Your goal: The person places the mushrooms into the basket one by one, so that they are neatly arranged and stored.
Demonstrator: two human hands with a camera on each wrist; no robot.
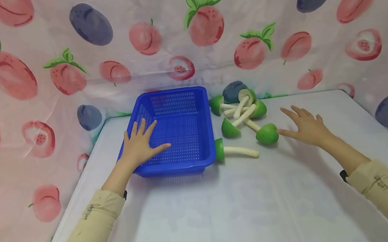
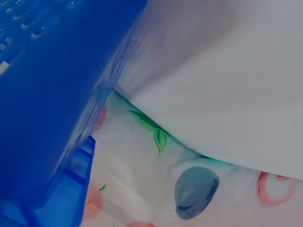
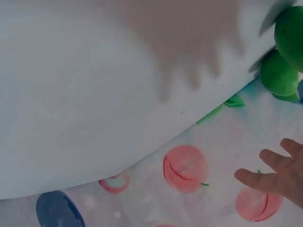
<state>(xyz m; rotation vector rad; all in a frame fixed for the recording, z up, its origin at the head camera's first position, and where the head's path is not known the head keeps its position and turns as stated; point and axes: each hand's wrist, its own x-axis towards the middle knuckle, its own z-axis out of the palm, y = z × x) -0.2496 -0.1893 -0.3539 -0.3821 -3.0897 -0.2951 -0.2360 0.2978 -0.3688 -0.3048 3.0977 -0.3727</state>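
Note:
A blue perforated plastic basket (image 1: 206, 135) stands on the white table, left of centre. Over its left side my left hand (image 1: 140, 146) is spread, fingers straight, holding nothing; whether it touches the rim I cannot tell. Right of the basket lies a loose pile of toy mushrooms with green caps and pale stems. One mushroom (image 1: 240, 151) lies apart at the basket's front right corner. Nearest my right hand (image 1: 305, 126) is another mushroom (image 1: 267, 134), its cap close to the thumb. That hand hovers with fingers spread, also holding nothing. Only its fingers (image 3: 258, 179) show in the right wrist view.
A fruit-printed cloth (image 1: 177, 49) hangs behind and at both sides of the table (image 1: 228, 214). In the left wrist view the basket's blue wall (image 2: 57, 94) fills the left part. Green mushroom caps (image 3: 279, 73) show at the right wrist view's upper right edge.

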